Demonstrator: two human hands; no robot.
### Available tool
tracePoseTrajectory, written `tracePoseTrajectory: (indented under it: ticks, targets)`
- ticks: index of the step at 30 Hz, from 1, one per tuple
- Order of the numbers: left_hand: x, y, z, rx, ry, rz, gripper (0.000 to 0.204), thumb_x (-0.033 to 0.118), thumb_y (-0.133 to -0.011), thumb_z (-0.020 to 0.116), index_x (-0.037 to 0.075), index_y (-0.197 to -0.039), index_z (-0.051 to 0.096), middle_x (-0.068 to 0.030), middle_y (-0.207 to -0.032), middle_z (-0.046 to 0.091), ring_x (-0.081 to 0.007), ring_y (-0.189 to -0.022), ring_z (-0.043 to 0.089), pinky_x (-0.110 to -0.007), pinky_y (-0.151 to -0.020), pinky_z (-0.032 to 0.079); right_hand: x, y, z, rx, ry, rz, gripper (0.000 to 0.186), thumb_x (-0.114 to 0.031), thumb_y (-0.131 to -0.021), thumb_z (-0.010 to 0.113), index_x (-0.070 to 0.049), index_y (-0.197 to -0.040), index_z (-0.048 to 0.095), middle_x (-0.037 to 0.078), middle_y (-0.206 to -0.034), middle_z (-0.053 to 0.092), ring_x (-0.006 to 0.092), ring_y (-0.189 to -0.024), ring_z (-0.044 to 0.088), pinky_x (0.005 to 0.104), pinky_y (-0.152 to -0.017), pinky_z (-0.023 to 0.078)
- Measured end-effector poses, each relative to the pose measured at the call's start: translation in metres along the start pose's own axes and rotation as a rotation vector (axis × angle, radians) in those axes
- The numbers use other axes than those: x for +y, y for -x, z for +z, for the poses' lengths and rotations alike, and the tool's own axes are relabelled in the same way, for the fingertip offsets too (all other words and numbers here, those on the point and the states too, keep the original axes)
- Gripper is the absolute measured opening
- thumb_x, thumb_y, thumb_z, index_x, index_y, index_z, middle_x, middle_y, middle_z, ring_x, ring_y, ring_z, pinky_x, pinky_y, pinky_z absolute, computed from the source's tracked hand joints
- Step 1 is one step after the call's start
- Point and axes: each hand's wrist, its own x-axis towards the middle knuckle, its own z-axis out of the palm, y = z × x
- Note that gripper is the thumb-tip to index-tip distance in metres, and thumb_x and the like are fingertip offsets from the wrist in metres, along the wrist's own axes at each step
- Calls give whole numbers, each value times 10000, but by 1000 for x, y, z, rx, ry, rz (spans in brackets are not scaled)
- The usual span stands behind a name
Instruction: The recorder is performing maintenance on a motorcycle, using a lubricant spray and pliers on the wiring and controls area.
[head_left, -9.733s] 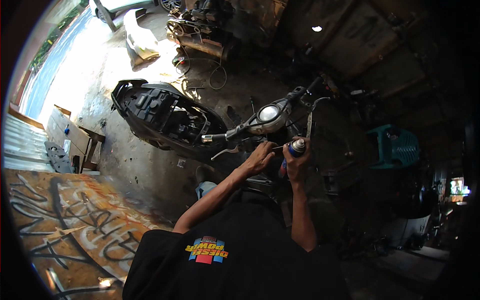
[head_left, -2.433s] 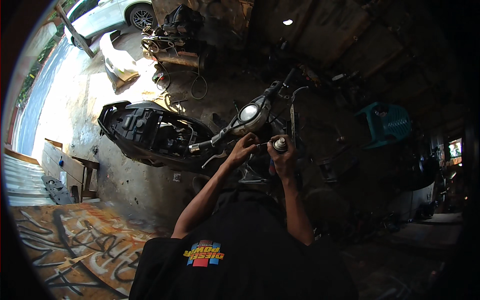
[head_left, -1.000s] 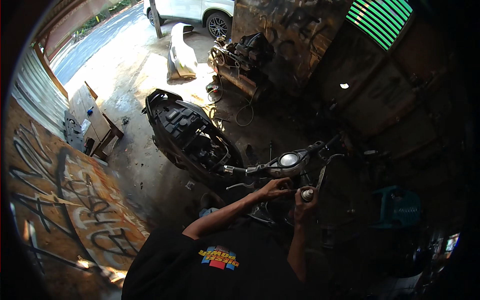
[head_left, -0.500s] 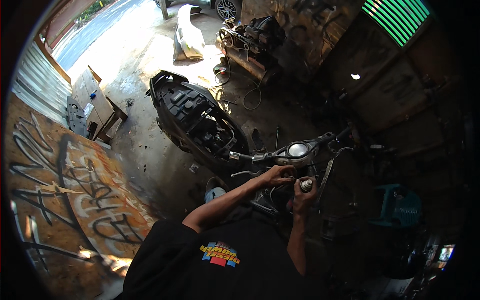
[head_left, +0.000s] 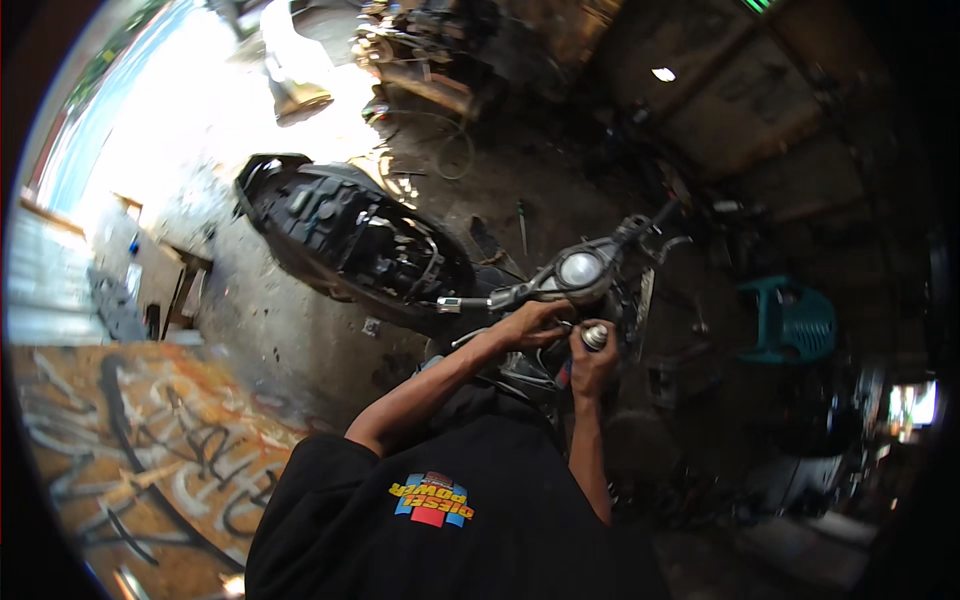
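My right hand is wrapped round a spray can, whose pale top points up toward me. Close beside it, my left hand has its fingers curled in a pinch; whatever they hold is too small and dark to make out. Both hands are just on my side of the handlebar of a partly stripped scooter. A round instrument with a bright face sits in the middle of the bar, just beyond my hands.
The scooter's body, without its seat, stretches to the far left. A teal plastic panel lies at the right. A screwdriver-like tool is on the floor beyond the bar. Machinery stands at the back, and a graffiti-covered board rises at the left.
My view has turned and shifted, so the scooter and room sit differently in the picture. Both hands stay together by the handlebar, the right one still round the spray can.
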Motion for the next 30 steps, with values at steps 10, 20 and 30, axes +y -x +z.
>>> tracePoseTrajectory:
  ticks: [10,20,30]
  targets:
    - [-7,18,-10,-45,2,-92,319,108,-920,686,-7,-1199,583,-212,-1050,684,-383,-989,692,-427,-849,547,5,25,29,136,44,66,137,-20,-869,736,-49,-954,632,17,-883,643,112,-799,616,275,-738,525]
    - [-13,26,13,54,-187,17,325,133,-947,670,-8,-1225,579,-208,-1149,653,-408,-1127,597,-473,-964,490,-19,33,26,293,80,36,132,5,-876,712,-37,-964,623,24,-916,652,105,-843,617,281,-769,527]
    - [-25,31,10,-79,-70,9,268,103,-963,625,0,-1208,585,-184,-1114,643,-393,-1147,594,-485,-1068,424,-28,34,31,353,-22,75,149,-16,-887,721,-34,-988,613,42,-907,647,121,-850,636,284,-772,538]
